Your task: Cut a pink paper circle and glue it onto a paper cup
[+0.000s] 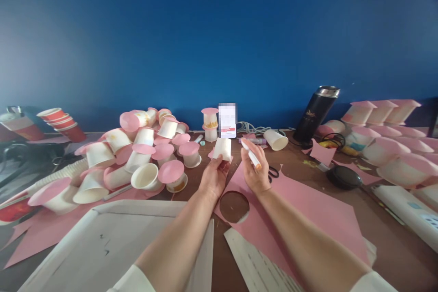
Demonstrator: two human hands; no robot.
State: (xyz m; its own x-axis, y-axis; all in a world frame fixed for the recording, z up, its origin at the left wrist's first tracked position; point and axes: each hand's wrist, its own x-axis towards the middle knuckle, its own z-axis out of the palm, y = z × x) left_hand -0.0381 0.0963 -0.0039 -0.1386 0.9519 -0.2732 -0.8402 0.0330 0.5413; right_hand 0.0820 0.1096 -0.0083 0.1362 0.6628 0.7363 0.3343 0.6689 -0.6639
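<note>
Above the brown table [297, 159], both forearms [186, 232] are slanting inward toward twelve o'clock. The left hand [214, 177] is holding a white paper cup [222, 148] by its near end, a phone [227, 118] standing at twelve beyond. At its three o'clock, the right hand [256, 168] is gripping a white pen [251, 154], orange end pointing toward five.
</note>
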